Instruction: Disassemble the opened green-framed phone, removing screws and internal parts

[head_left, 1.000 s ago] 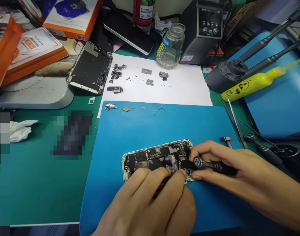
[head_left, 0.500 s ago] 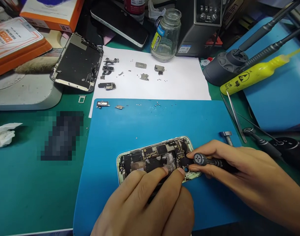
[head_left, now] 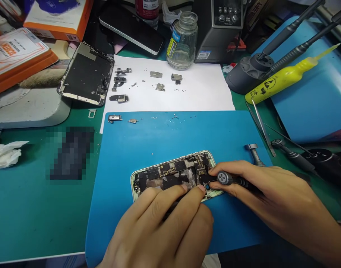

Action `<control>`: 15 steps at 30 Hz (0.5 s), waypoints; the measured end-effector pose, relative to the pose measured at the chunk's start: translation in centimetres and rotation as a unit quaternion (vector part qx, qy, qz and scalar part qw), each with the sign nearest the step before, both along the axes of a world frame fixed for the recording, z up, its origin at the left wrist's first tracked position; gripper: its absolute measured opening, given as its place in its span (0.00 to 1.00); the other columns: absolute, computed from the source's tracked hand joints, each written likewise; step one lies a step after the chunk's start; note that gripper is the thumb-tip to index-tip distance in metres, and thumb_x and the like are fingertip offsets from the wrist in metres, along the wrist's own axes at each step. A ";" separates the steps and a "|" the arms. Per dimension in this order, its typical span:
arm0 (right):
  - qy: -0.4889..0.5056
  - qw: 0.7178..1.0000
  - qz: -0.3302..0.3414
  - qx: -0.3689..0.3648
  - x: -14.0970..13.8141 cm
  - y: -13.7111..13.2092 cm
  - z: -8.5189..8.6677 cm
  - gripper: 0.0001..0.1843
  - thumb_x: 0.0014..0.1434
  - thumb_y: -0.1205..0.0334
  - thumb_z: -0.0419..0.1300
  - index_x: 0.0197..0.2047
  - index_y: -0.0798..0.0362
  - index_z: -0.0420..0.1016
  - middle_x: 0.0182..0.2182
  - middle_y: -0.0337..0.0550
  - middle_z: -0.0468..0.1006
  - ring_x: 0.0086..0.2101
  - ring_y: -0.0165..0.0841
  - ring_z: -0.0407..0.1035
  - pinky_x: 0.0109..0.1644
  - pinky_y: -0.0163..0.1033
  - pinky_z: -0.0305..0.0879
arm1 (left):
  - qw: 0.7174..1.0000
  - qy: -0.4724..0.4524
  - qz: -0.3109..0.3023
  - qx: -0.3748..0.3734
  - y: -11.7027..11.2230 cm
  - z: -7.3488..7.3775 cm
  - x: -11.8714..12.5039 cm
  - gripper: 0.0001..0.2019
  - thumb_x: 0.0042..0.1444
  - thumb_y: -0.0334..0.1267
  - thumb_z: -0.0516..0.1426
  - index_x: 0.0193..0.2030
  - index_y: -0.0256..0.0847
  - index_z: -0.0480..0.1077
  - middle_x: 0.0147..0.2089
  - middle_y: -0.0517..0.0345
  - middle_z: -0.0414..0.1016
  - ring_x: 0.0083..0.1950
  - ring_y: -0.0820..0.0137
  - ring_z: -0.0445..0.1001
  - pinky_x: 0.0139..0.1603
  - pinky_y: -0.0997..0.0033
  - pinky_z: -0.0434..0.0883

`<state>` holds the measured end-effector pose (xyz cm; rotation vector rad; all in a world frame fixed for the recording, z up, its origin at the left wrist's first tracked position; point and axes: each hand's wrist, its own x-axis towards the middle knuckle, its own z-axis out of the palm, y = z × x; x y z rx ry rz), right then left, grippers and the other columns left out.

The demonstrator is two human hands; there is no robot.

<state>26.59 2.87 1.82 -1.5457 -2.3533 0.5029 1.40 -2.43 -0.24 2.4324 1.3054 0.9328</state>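
An opened phone (head_left: pixel 164 169) lies tilted on the blue mat, its circuit board and dark inner parts bare. My left hand (head_left: pixel 161 230) is curled over the phone's near edge, fingertips pressing on its inside and hiding the near side. My right hand (head_left: pixel 259 186) is closed around a dark screwdriver (head_left: pixel 224 178), whose round end cap with a cross mark faces left. The thumb and forefinger of that hand also touch the phone's right end, beside a round camera opening (head_left: pixel 207 187). Whatever sits between those two fingertips is too small to make out.
Small metal parts (head_left: pixel 121 80) and tiny screws lie on white paper (head_left: pixel 204 89) and along the blue mat's (head_left: pixel 117 149) far edge. A removed screen (head_left: pixel 86 74) leans at left. Behind stands a glass jar (head_left: pixel 183 41); tweezers (head_left: pixel 264 128) and a yellow bottle (head_left: pixel 282 82) are at right.
The whole view has shifted slightly, moving the phone and hands a little up and left in the picture. Both hands keep nearly the same hold.
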 end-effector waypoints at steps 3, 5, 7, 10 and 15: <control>0.032 0.998 0.017 -0.048 0.2 -0.2 0.1 0.12 0.79 0.52 0.59 0.55 0.40 0.84 0.42 0.32 0.92 0.34 0.35 0.87 0.38 0.36 0.78 | 1.000 -0.003 0.007 0.008 0.2 0.1 0.0 0.08 0.80 0.32 0.60 0.52 0.45 0.83 0.60 0.70 0.90 0.58 0.68 0.90 0.59 0.67 0.82; 0.052 0.994 -0.003 -0.097 0.2 -0.1 0.3 0.12 0.79 0.49 0.60 0.56 0.40 0.84 0.44 0.34 0.92 0.37 0.37 0.87 0.36 0.36 0.77 | 1.000 -0.004 0.010 0.014 0.3 0.2 0.0 0.07 0.79 0.31 0.61 0.52 0.45 0.82 0.59 0.72 0.91 0.55 0.70 0.91 0.57 0.68 0.81; 0.065 0.988 -0.020 -0.136 0.1 0.1 0.7 0.13 0.78 0.46 0.60 0.56 0.39 0.84 0.44 0.34 0.91 0.36 0.37 0.86 0.34 0.37 0.76 | 1.000 -0.005 0.011 0.020 0.4 0.2 0.0 0.07 0.77 0.31 0.63 0.52 0.46 0.82 0.58 0.73 0.91 0.54 0.69 0.91 0.55 0.67 0.81; 0.079 0.980 -0.021 -0.180 -0.2 0.6 1.2 0.14 0.78 0.46 0.59 0.56 0.38 0.84 0.45 0.34 0.91 0.36 0.37 0.85 0.33 0.37 0.75 | 1.000 -0.007 0.008 0.026 0.5 0.1 0.1 0.07 0.76 0.30 0.64 0.52 0.46 0.83 0.58 0.72 0.91 0.54 0.68 0.91 0.55 0.66 0.81; 0.067 0.976 -0.014 -0.205 -0.5 1.0 1.1 0.14 0.79 0.47 0.58 0.54 0.40 0.83 0.48 0.37 0.91 0.40 0.40 0.86 0.39 0.40 0.79 | 1.000 -0.002 0.005 0.025 0.5 0.0 0.0 0.07 0.77 0.31 0.63 0.52 0.45 0.83 0.59 0.71 0.91 0.56 0.68 0.91 0.59 0.65 0.79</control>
